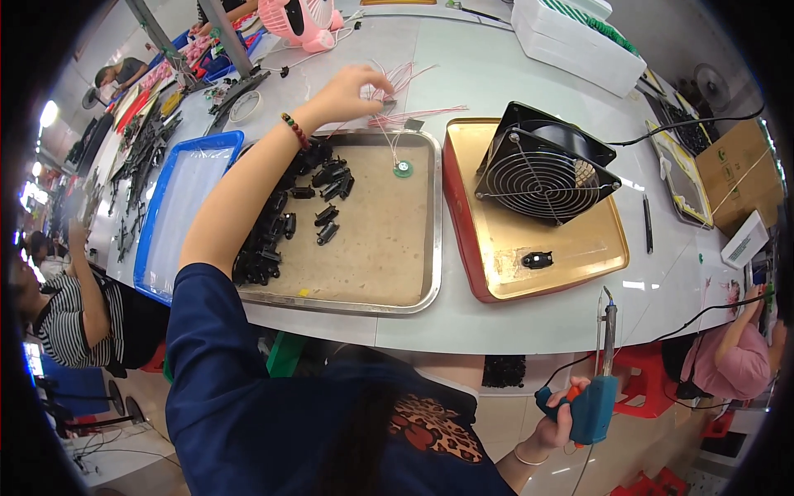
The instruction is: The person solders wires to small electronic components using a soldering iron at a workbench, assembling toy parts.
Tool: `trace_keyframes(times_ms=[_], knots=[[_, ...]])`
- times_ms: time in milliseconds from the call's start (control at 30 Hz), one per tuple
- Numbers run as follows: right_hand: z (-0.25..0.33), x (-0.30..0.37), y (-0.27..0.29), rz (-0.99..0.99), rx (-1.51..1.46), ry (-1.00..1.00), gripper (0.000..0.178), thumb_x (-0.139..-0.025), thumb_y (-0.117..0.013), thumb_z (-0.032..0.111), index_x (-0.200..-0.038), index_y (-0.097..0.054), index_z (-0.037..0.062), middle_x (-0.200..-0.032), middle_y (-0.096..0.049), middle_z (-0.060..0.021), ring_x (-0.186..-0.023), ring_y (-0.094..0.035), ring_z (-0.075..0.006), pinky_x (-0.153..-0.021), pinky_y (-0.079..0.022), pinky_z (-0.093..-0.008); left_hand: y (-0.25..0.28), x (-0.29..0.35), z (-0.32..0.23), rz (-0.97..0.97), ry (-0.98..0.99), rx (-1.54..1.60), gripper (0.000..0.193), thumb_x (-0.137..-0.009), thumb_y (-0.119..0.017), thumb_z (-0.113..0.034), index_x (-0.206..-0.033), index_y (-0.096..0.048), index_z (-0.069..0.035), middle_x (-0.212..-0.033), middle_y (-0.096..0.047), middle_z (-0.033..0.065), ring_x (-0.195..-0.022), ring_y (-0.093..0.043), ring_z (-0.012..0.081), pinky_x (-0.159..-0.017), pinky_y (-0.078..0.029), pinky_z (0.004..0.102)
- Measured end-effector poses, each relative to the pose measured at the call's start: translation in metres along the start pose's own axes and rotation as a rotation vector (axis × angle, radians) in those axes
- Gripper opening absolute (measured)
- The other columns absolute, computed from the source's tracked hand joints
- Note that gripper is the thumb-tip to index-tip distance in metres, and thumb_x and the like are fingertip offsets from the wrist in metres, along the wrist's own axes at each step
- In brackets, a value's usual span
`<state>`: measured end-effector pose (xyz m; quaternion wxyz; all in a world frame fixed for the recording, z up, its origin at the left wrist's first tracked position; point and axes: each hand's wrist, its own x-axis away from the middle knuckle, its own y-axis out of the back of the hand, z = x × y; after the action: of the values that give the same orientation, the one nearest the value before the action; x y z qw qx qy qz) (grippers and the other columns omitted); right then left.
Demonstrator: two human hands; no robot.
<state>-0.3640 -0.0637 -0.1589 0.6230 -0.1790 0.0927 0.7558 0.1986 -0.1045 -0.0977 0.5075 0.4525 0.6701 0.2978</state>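
My left hand reaches over the far edge of the metal tray, fingers curled at a bundle of thin red and white wires. A small green disc on such wires lies in the tray. Many small black plastic housings are heaped along the tray's left side, partly under my arm. Low at the right, my right hand grips a teal soldering gun, its metal tip pointing up beside the table edge. One black housing sits alone on the gold tin lid.
A black fan with a wire grille stands on the tin. Left of the tray is a blue tray. Farther off are a pink fan, a tape roll and a white foam box. Other people sit at both sides.
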Motion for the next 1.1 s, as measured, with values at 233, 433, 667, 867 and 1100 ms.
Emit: trace_keyframes(times_ms=[233,433,667,867,1100], knots=[[0.003,-0.003,-0.009,-0.008,-0.025,0.000,0.045,-0.068,-0.053,0.012,-0.108,-0.046,-0.0072,-0.102,-0.051,-0.0167,-0.053,-0.047,-0.0116,-0.052,-0.037,-0.0205,-0.001,0.007,-0.037,0.283,0.127,-0.016,0.024,-0.074,-0.061,-0.034,-0.086,-0.065,-0.015,-0.092,-0.060,-0.0034,-0.101,-0.043,0.0185,-0.090,-0.025,0.0417],[0.004,-0.002,-0.009,-0.006,-0.008,0.002,0.046,-0.068,-0.053,0.013,-0.109,-0.046,-0.0078,-0.102,-0.051,-0.0170,-0.052,-0.047,-0.0116,-0.051,-0.037,-0.0210,0.004,-0.001,-0.054,-0.241,-0.083,0.445,0.013,-0.083,-0.057,-0.015,-0.084,-0.057,-0.001,-0.073,-0.056,0.0014,-0.062,-0.047,0.0071,-0.058,-0.039,0.0212],[0.002,0.000,-0.009,-0.013,-0.056,0.001,0.047,-0.068,-0.056,0.012,-0.109,-0.046,-0.0082,-0.100,-0.052,-0.0174,-0.054,-0.047,-0.0129,-0.051,-0.038,-0.0215,0.057,-0.010,-0.060,-0.675,-0.005,0.565,0.015,-0.087,-0.054,-0.017,-0.082,-0.056,-0.002,-0.069,-0.052,-0.0013,-0.058,-0.042,0.0020,-0.052,-0.034,0.0178],[0.000,0.001,-0.013,0.012,-0.076,0.005,0.047,-0.067,-0.054,0.010,-0.109,-0.046,-0.0086,-0.101,-0.052,-0.0185,-0.054,-0.047,-0.0127,-0.052,-0.039,-0.0214,0.091,0.000,-0.086,-0.497,0.057,0.522,0.008,-0.089,-0.050,-0.009,-0.082,-0.052,-0.006,-0.066,-0.049,-0.0048,-0.050,-0.040,0.0018,-0.045,-0.031,0.0158],[0.002,0.003,-0.012,-0.015,-0.078,-0.011,0.045,-0.067,-0.055,0.010,-0.107,-0.047,-0.0086,-0.100,-0.053,-0.0187,-0.053,-0.047,-0.0126,-0.052,-0.039,-0.0218,0.104,0.023,-0.115,-0.625,0.134,0.740,0.011,-0.091,-0.046,-0.011,-0.082,-0.052,-0.007,-0.066,-0.052,-0.0023,-0.051,-0.042,0.0021,-0.048,-0.034,0.0144]])
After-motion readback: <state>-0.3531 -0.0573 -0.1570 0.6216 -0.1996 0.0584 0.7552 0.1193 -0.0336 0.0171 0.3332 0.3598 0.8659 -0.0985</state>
